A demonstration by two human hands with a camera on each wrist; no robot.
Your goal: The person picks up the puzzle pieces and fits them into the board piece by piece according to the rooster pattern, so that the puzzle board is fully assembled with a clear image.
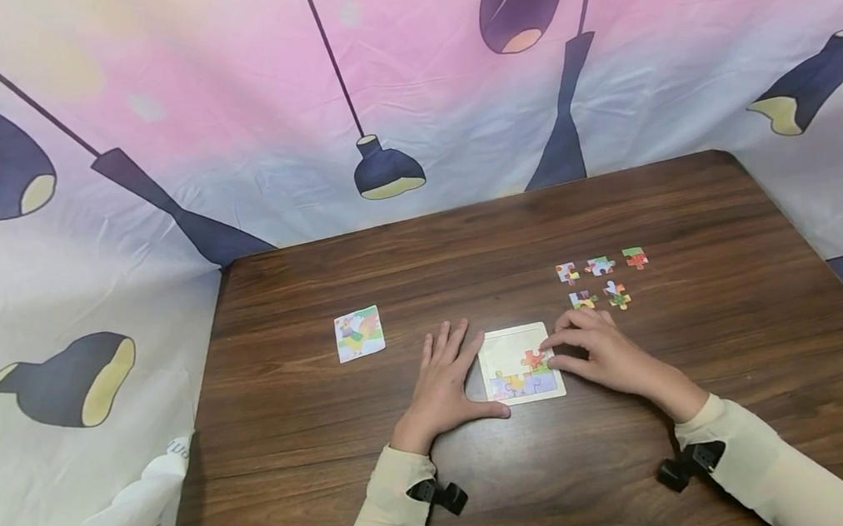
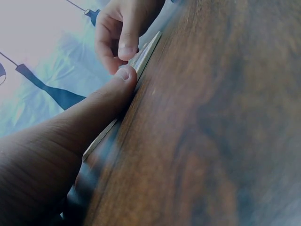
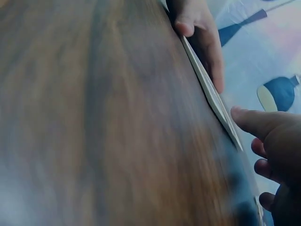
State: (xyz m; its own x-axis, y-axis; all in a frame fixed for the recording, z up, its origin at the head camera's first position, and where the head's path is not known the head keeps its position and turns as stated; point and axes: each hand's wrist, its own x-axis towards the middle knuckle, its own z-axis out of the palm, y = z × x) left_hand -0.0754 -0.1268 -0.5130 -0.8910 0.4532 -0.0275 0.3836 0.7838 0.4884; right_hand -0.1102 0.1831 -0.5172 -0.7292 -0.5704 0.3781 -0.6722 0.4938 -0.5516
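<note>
A pale, shallow puzzle tray (image 1: 512,336) lies between the hands, with joined pieces (image 1: 522,384) along its near side. A red-and-green puzzle piece (image 1: 532,359) sits above that row, by the tray's right side. My left hand (image 1: 443,382) is spread at the tray's left, its thumb (image 2: 123,75) along the near edge. Over the right edge, my right hand (image 1: 598,352) has its index fingertip and thumb beside the red-and-green piece, a small gap between them. Its thumb (image 3: 254,121) stretches out straight close over the tray, while the other fingers bend loosely.
Several loose puzzle pieces (image 1: 600,266) lie in two rows beyond the right hand. A square picture card (image 1: 359,333) rests on the wooden table (image 1: 293,433) to the left. A cloth printed with lamps (image 1: 436,86) hangs behind the table and at its sides.
</note>
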